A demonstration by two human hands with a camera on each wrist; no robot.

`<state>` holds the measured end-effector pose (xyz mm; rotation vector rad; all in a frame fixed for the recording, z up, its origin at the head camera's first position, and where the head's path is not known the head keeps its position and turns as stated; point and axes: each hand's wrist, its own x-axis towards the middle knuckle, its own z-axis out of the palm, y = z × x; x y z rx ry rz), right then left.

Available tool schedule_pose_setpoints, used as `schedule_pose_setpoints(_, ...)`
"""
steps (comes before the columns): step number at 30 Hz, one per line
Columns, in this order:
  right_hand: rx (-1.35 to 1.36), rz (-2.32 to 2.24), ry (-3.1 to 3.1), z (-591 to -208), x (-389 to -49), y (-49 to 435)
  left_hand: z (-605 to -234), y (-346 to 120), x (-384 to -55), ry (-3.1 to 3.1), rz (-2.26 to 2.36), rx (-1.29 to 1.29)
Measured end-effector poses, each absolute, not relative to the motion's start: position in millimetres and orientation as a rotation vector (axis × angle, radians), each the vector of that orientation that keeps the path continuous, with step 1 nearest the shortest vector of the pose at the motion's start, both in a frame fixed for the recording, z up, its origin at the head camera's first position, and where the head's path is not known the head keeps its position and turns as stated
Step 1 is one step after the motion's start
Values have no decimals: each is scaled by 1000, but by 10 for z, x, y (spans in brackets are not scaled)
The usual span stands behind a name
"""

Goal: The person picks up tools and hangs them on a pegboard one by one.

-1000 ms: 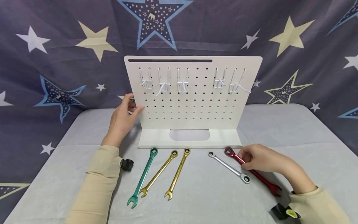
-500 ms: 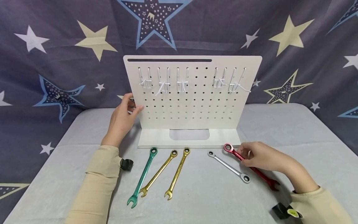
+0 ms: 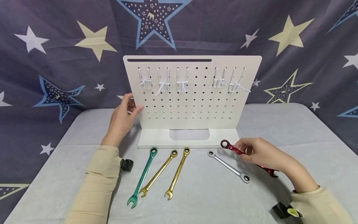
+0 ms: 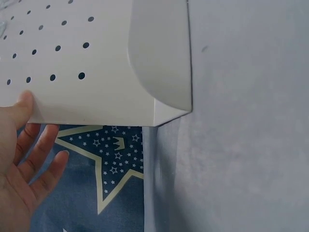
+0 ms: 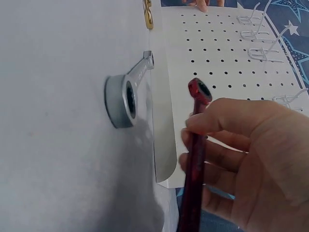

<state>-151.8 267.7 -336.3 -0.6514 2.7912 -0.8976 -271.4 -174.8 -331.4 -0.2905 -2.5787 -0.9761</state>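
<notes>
The left hand [image 3: 121,119] holds the left edge of the white pegboard [image 3: 190,123], thumb on the front face and fingers loosely bent behind it. The right hand [image 3: 261,154] pinches the red wrench [image 3: 233,148] by its shaft between thumb and bent fingers. That wrench is above the table [image 3: 212,202], off its surface, near the right front corner of the pegboard's base; its ring end points far left and its forked end near right. The silver wrench [image 3: 227,165] lies just left of it. Farther left lie 2 gold wrenches [image 3: 178,174] and the green wrench [image 3: 144,174]; whether the left gold wrench's near end touches the green wrench, I cannot tell. Across the pegboard's upper part are 5 white hooks [image 3: 182,87], 3 left and 2 right. A star-printed cloth [image 3: 209,28] hangs behind.
</notes>
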Motion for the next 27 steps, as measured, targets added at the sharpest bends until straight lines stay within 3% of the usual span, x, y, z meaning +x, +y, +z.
schedule_pose_setpoints(18,-897,-1060,3038,-3378,-1559,2656,-3318,-1743,-2731,-2592,-981,-267)
schedule_pose_setpoints(27,-860,-1097,3084,-3380,-1548,2644,-3334,-1740,-2735,-2600,-981,-259)
